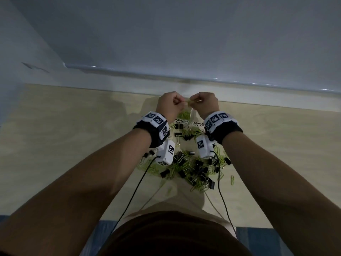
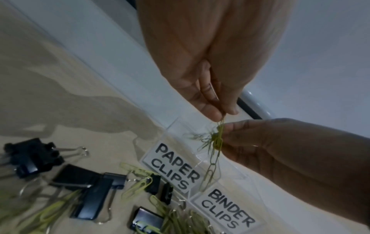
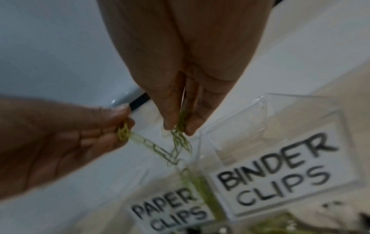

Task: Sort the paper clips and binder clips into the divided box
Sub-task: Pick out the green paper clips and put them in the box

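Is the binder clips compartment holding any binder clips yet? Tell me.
No. In the right wrist view the clear compartment behind the BINDER CLIPS label shows only bare floor.

All 3 views are dim, with a grey-blue cast and soft grain. In the head view, small bright glints run along the glossy rail (image 1: pixel 184 74) at the far edge of the table (image 1: pixel 73 135), and the forearms throw broad soft shadows on the table nearer the camera than that rail. Straight lines bow toward the frame edges, the rail most of all. The left wrist view is fairly sharp on the box labels (image 2: pixel 176 167), while the clips below them smear. The right wrist view is the blurriest, its labels (image 3: pixel 276 172) soft with motion blur.
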`<state>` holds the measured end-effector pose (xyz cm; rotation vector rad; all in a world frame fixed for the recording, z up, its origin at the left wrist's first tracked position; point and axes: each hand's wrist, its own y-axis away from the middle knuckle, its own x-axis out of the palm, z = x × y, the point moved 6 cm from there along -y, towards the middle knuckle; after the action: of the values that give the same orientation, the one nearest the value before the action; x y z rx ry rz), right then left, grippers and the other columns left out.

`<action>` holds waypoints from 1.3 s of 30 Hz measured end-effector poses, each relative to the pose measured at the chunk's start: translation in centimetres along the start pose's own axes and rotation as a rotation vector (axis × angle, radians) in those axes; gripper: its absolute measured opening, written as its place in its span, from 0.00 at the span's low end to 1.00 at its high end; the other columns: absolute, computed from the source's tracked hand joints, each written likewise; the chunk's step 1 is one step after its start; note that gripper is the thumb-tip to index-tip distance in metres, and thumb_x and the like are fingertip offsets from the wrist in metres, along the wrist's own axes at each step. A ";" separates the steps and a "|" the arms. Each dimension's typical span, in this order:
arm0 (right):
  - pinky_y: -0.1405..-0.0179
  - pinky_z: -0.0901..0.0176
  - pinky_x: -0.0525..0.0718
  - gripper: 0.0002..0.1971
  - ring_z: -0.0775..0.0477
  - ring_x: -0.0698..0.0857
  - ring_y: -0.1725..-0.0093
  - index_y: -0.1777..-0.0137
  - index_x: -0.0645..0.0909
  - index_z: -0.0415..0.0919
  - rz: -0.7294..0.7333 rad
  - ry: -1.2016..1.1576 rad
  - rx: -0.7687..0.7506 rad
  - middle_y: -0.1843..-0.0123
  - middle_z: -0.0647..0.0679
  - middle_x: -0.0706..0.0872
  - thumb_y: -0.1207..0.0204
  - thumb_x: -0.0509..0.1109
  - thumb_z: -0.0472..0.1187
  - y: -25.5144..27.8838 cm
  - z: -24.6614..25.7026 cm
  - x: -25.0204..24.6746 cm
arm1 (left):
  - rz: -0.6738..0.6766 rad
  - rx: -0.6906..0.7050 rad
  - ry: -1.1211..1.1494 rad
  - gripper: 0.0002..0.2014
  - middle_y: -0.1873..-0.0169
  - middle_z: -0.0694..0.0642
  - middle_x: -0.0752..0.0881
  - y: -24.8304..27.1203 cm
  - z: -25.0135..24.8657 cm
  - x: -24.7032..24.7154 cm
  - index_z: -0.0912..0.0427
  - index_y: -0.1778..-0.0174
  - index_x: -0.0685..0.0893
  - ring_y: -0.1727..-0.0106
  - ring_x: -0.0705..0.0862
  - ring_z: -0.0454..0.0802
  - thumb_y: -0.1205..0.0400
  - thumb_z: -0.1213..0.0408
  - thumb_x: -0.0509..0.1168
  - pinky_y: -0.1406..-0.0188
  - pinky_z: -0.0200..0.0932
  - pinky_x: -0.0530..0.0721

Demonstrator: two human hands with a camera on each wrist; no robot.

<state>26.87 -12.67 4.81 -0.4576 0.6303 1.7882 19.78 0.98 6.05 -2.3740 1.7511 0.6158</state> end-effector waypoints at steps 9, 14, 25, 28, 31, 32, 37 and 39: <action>0.50 0.56 0.88 0.09 0.48 0.87 0.57 0.54 0.87 0.36 -0.026 0.171 -0.226 0.55 0.43 0.90 0.27 0.67 0.26 5.3 -1.7 0.2 | -0.009 -0.041 -0.054 0.03 0.64 0.58 0.90 -0.6 3.6 0.2 0.64 0.62 0.86 0.60 0.88 0.53 0.28 0.70 0.73 0.53 0.49 0.88; 0.53 0.55 0.89 0.08 0.49 0.87 0.60 0.58 0.87 0.38 -0.007 0.151 -0.207 0.58 0.44 0.90 0.29 0.69 0.27 7.5 -3.8 1.8 | 0.027 0.014 0.037 0.03 0.67 0.53 0.88 -0.7 2.2 0.6 0.64 0.61 0.84 0.65 0.88 0.47 0.25 0.69 0.72 0.62 0.39 0.88; 0.49 0.41 0.85 0.18 0.34 0.80 0.42 0.38 0.81 0.35 0.181 0.568 -0.289 0.42 0.38 0.84 0.28 0.64 0.26 8.4 -4.8 6.2 | 0.123 0.186 -0.333 0.05 0.54 0.54 0.89 0.7 0.2 -0.3 0.60 0.52 0.85 0.55 0.85 0.45 0.22 0.67 0.68 0.49 0.39 0.84; 0.49 0.43 0.85 0.19 0.35 0.79 0.41 0.41 0.83 0.35 0.209 0.572 -0.253 0.44 0.39 0.84 0.30 0.63 0.23 8.3 -5.1 6.0 | 0.211 0.157 -0.415 0.05 0.55 0.54 0.89 4.0 3.2 -1.5 0.60 0.52 0.85 0.56 0.86 0.46 0.21 0.66 0.67 0.47 0.44 0.86; 0.48 0.46 0.84 0.18 0.37 0.78 0.40 0.45 0.84 0.35 0.290 0.601 -0.185 0.43 0.40 0.82 0.31 0.61 0.22 8.7 -5.8 5.6 | 0.289 0.090 -0.498 0.06 0.53 0.55 0.89 7.3 7.0 -3.0 0.59 0.50 0.86 0.54 0.86 0.48 0.21 0.67 0.66 0.46 0.45 0.85; 0.48 0.46 0.85 0.18 0.37 0.78 0.40 0.46 0.85 0.35 0.305 0.604 -0.173 0.44 0.41 0.82 0.31 0.62 0.22 8.9 -5.9 5.4 | 0.315 0.077 -0.528 0.08 0.50 0.56 0.88 8.1 8.1 -3.3 0.60 0.47 0.86 0.52 0.85 0.49 0.21 0.69 0.66 0.45 0.44 0.84; 0.51 0.49 0.85 0.15 0.40 0.79 0.43 0.48 0.85 0.37 0.271 0.519 -0.353 0.46 0.43 0.84 0.31 0.63 0.26 10.9 -3.3 5.7 | 0.406 0.153 -0.614 0.23 0.35 0.55 0.78 9.7 10.3 -2.3 0.58 0.30 0.76 0.36 0.77 0.52 0.23 0.66 0.69 0.35 0.46 0.77; 0.50 0.51 0.84 0.13 0.43 0.79 0.43 0.47 0.84 0.40 0.360 0.495 -0.401 0.45 0.45 0.82 0.29 0.65 0.30 11.6 -2.1 7.2 | 0.418 0.159 -0.689 0.27 0.34 0.55 0.75 9.7 10.4 -1.5 0.56 0.29 0.74 0.35 0.74 0.52 0.24 0.59 0.71 0.37 0.46 0.77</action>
<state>13.66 -11.23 1.10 -1.1434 0.7238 2.1719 7.75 2.74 -1.46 -1.4260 1.8458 1.1257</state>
